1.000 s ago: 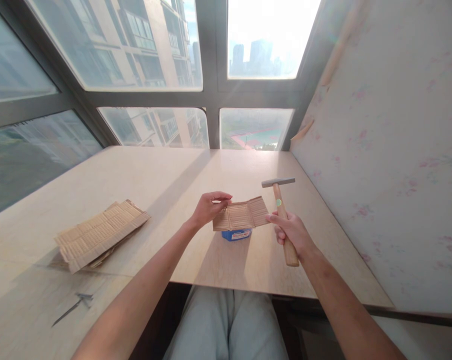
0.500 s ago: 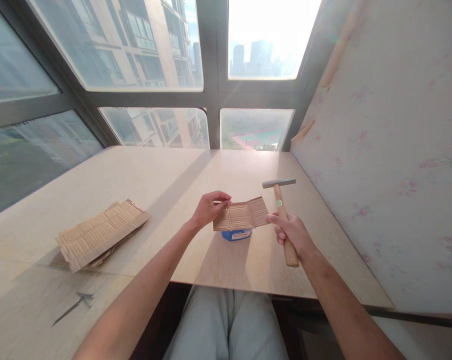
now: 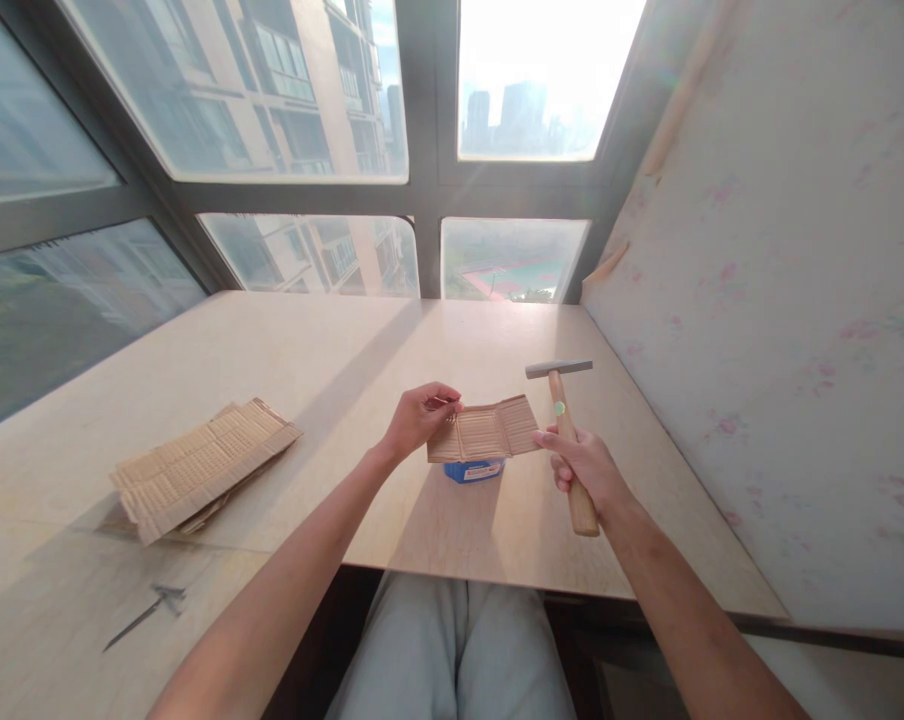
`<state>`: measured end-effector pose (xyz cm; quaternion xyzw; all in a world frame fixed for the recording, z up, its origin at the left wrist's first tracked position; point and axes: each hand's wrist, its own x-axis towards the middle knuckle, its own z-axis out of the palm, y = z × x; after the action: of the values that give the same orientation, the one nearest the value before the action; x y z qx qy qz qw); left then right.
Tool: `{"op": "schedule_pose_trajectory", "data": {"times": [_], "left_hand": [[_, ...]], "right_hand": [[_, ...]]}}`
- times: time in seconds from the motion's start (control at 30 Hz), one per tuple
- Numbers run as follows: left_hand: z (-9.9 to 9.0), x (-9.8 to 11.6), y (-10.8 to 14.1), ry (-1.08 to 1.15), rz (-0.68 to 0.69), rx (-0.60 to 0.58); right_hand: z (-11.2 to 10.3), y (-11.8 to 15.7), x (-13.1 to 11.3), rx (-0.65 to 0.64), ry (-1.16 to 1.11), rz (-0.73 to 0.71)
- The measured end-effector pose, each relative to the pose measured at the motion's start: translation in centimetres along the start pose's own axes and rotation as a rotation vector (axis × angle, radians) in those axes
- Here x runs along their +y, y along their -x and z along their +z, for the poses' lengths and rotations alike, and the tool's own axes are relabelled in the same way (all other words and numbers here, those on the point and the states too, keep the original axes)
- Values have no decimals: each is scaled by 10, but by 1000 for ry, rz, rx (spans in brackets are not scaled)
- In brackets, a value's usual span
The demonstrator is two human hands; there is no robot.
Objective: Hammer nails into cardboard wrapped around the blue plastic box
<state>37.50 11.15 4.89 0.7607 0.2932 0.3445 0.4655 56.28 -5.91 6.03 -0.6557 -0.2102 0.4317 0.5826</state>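
Observation:
A small folded piece of corrugated cardboard [image 3: 483,430] lies on top of a blue box [image 3: 473,471] near the table's front edge. My left hand [image 3: 422,415] is at the cardboard's left end, its thumb and fingers pinched together; what sits between the fingertips is too small to make out. My right hand [image 3: 583,462] is closed around the wooden handle of a hammer [image 3: 564,420], whose metal head points away from me. The thumb and index finger of that hand also touch the cardboard's right corner.
A stack of corrugated cardboard [image 3: 204,465] lies on the pale table [image 3: 324,350] at the left. Nearer me at the left are some thin dark metal pieces [image 3: 148,612]. Windows rise behind the table, and a papered wall [image 3: 782,300] stands at the right.

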Motion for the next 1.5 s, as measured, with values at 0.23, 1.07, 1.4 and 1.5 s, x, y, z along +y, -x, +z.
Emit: {"op": "schedule_pose_trajectory", "data": {"times": [0.23, 1.07, 1.4, 1.5], "left_hand": [[2, -4, 2, 18, 56, 18], [6, -11, 5, 208, 0, 32], [6, -13, 6, 243, 10, -15], [6, -13, 6, 213, 15, -19]], "right_hand": [[-1, 1, 1, 13, 10, 4], [-6, 56, -38, -251, 373, -162], [16, 60, -32, -376, 709, -117], [15, 62, -36, -377, 747, -109]]}}
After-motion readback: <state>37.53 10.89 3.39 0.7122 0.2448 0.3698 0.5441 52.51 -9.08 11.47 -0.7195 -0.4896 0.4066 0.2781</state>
